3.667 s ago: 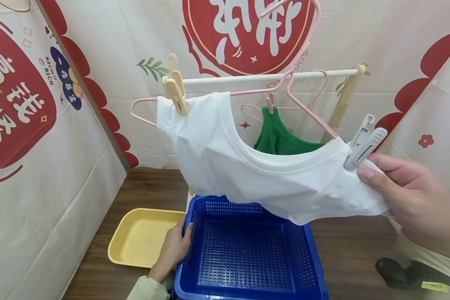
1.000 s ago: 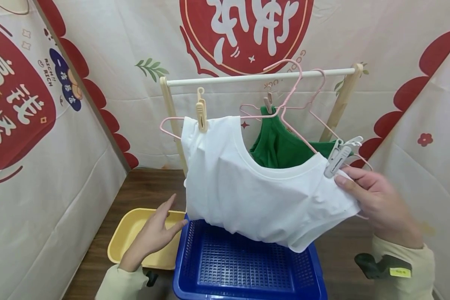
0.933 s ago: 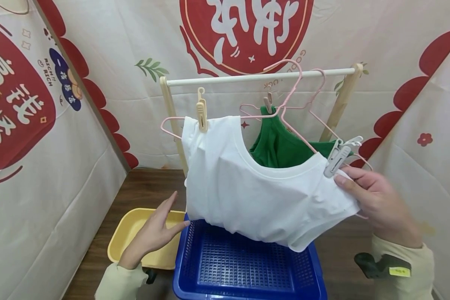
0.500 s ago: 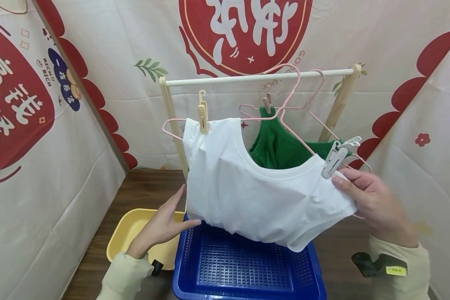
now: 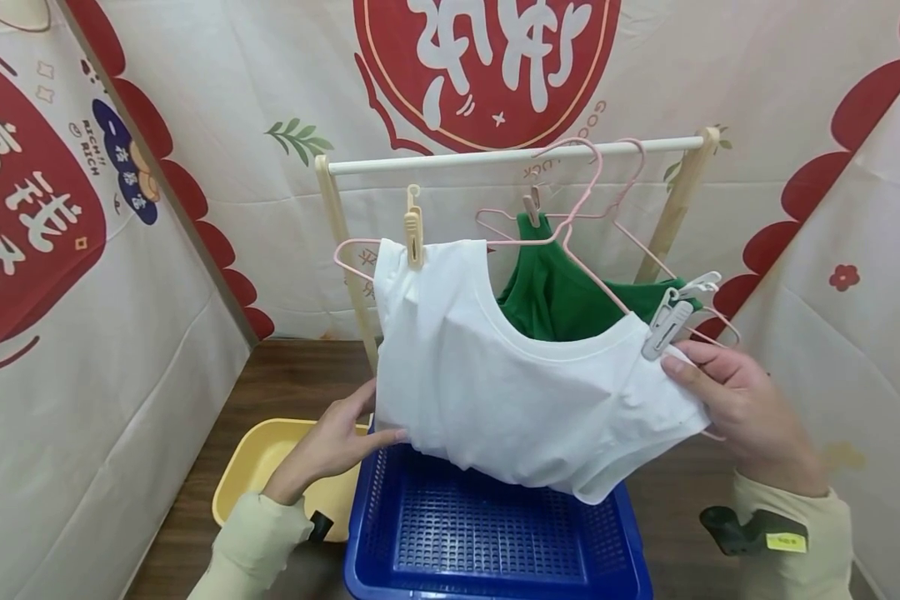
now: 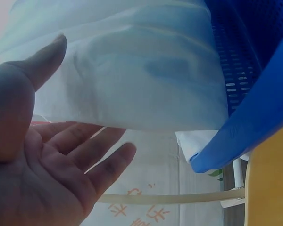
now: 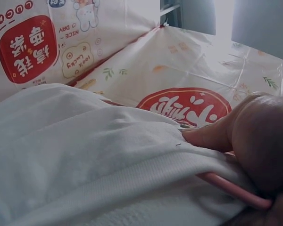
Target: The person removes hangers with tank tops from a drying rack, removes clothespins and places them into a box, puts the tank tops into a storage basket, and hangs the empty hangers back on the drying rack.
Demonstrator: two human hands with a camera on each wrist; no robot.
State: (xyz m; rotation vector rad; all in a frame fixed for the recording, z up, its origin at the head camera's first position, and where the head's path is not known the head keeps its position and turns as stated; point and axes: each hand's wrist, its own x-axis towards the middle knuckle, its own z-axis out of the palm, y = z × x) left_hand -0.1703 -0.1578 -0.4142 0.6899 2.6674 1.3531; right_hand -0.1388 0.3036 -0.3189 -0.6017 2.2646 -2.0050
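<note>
A white tank top [image 5: 487,392] hangs on a pink hanger [image 5: 596,279], held with a beige clothespin [image 5: 414,237] on one shoulder and a grey clothespin [image 5: 667,329] on the other. My right hand [image 5: 746,412] pinches the top and hanger end beside the grey pin; the right wrist view shows the thumb on the white cloth [image 7: 99,155]. At the opposite side edge is my left hand [image 5: 337,442], thumb in front of the cloth and fingers spread past its edge, not closed on it. The hanger's hook overlaps the white rail [image 5: 450,160] in the head view.
A green garment [image 5: 547,283] hangs on another pink hanger from the wooden rack [image 5: 671,217], behind the white top. Below stands a blue perforated basket [image 5: 487,533]. A yellow tray [image 5: 251,467] lies left of it on the brown table [image 5: 300,367]. Printed cloth walls surround the table.
The white top on its hanger has come down and back toward the rail. My left hand has let go of the basket's rim and moved up and right to the top's edge.
</note>
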